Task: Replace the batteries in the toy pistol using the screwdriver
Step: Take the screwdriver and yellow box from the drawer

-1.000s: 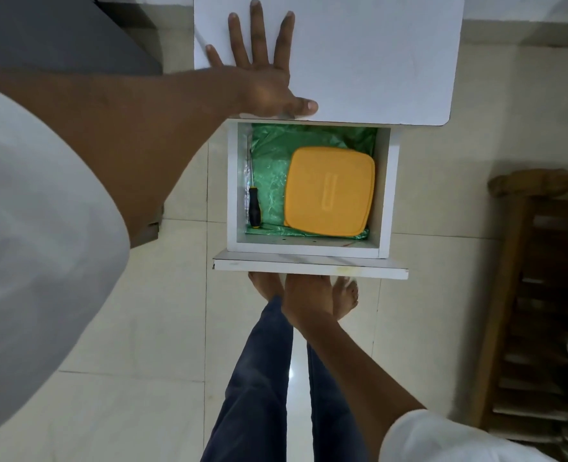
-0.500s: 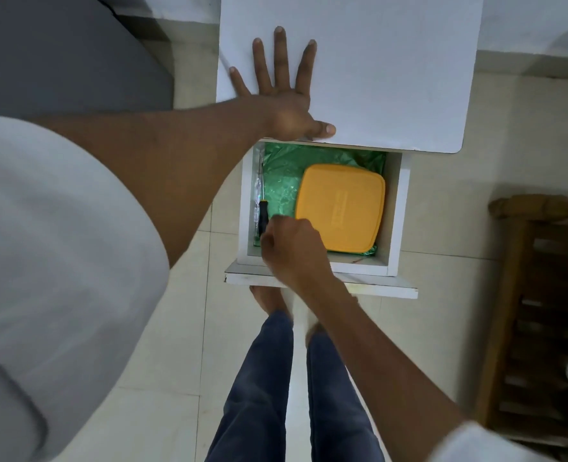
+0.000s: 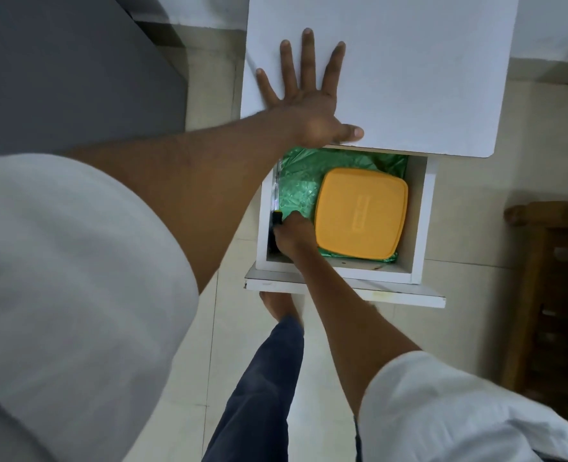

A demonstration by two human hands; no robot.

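- Toy pistol was nowhere to be made out; batteries likewise.
- Screwdriver [image 3: 277, 219] mostly hidden: only a strip of black handle with a yellow band and a thin shaft running along the left wall of the open drawer [image 3: 419, 215] showed. The tip was lost in the shadow under the white tabletop [image 3: 409, 61].
- Rear of the drawer was covered by the tabletop's overhang; what lay back there could not be told.
- Right hand [image 3: 292, 233] was down in the drawer's near-left corner, fingers curled against the screwdriver handle. Whether they had fully closed around it could not be told, since the knuckles covered the grip.
- Left hand [image 3: 309, 101] lay flat on the tabletop, fingers spread wide, thumb along the front edge just above the drawer opening. It held nothing.
- Orange lid [image 3: 361, 213] of a square container filled the right side of the drawer, just beside the right hand, leaving only a narrow lane of green liner [image 3: 301, 181] between it and the left wall.
- Drawer front [image 3: 392, 293] jutted over the person's bare foot [image 3: 277, 306]; tiled floor lay open to either side, with a wooden frame [image 3: 549, 295] well off to the right.
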